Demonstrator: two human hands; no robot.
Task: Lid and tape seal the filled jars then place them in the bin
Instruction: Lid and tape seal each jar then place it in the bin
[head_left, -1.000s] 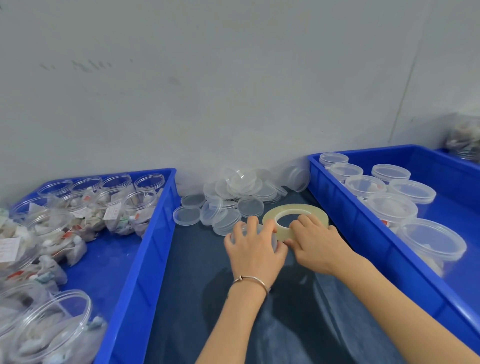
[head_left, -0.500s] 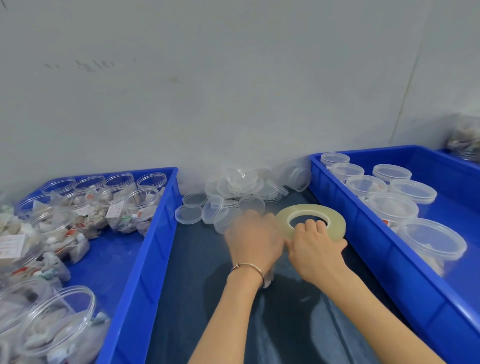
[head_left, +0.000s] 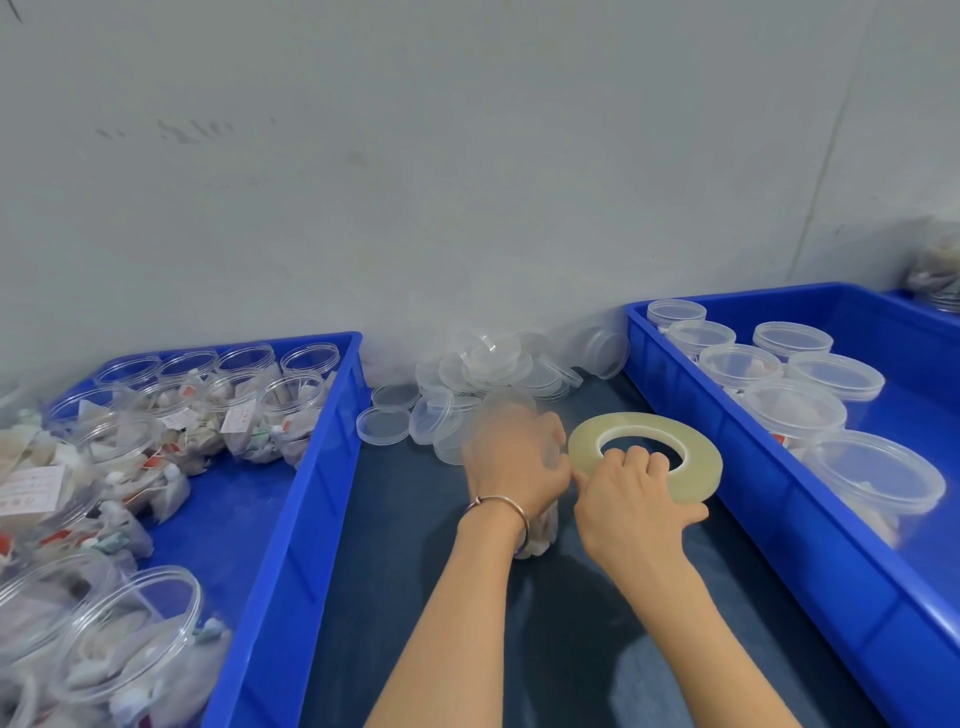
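Note:
A clear filled jar (head_left: 540, 530) stands on the dark table (head_left: 415, 597) between two blue bins. My left hand (head_left: 511, 460), blurred by motion, grips the jar's top from above and hides most of it. My right hand (head_left: 631, 506) holds a pale yellow-green tape roll (head_left: 691, 452), with fingers curled through its hole, close beside the jar's lid. The right blue bin (head_left: 810, 587) holds several lidded jars (head_left: 792, 410). The left blue bin (head_left: 291, 571) holds several open filled jars (head_left: 291, 410).
A heap of loose clear lids (head_left: 483, 379) lies against the grey wall behind my hands. Another blue bin's corner and a clear bag (head_left: 937, 270) show at far right. Large open jars (head_left: 130, 639) lie at the near left.
My right hand has pulled the tape roll rightward and nearer, away from the jar. My left hand has turned on the jar top and is now blurred.

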